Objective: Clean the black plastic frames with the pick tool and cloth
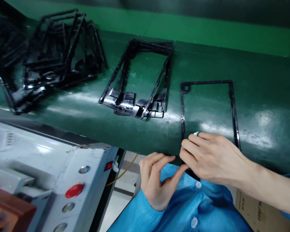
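A thin black rectangular plastic frame [235, 119] lies on the green table close to me, its near end covered by my hands. My right hand [207, 156] is closed over the frame's lower left part, fingers curled down. A small pale tip [196, 133] shows above its knuckles; what the fingers grip is hidden. To the left, at the table's near edge, my left hand [157, 178] has its thumb and fingers apart, with nothing visible between them. Its thumb tip comes close to the right hand's fingers.
Two overlapping black frames [169, 67] with shiny flaps lie left of centre. A tangled pile of similar frames [70, 54] is at the far left. A pale machine [87, 193] with a red button [74, 190] stands at lower left. A cardboard box [258, 209] is at lower right.
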Motion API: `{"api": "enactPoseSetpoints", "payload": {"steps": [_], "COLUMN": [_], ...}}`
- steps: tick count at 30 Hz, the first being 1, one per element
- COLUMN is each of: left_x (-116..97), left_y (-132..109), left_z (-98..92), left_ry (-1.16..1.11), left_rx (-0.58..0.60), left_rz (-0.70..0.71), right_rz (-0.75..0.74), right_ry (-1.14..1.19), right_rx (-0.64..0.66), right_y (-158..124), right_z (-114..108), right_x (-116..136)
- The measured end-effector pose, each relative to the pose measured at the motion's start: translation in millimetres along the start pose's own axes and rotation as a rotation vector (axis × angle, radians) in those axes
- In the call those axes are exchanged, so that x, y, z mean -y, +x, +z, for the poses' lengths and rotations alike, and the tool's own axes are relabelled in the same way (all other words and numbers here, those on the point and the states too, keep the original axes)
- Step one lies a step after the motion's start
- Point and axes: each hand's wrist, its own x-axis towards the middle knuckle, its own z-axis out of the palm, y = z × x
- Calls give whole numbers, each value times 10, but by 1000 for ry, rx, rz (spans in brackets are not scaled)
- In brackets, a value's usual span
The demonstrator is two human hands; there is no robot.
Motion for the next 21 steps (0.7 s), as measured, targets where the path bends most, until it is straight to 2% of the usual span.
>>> {"api": "enactPoseSetpoints", "payload": {"steps": [4,10,12,16,19,21], "left_x": [40,89,120,206,269,314], "left_y": [28,111,145,268,438,578], "left_z": [-3,-40,-53,-77,-88,-89], "left_ry": [-19,-21,-18,-33,-87,-109], "left_rx": [26,97,167,391,536,581], "left_rz": [-13,69,116,274,373,409], "right_rz": [-27,-108,-121,-124,-112,-97], "right_ry": [20,57,58,58,63,67], "right_rx": [-15,12,7,1,-11,2], "right_y": [-46,-95,-111,-125,-98,-61], "right_z": [16,1,-3,-4,-12,-20], "right_x": [91,142,135,117,82,42]}}
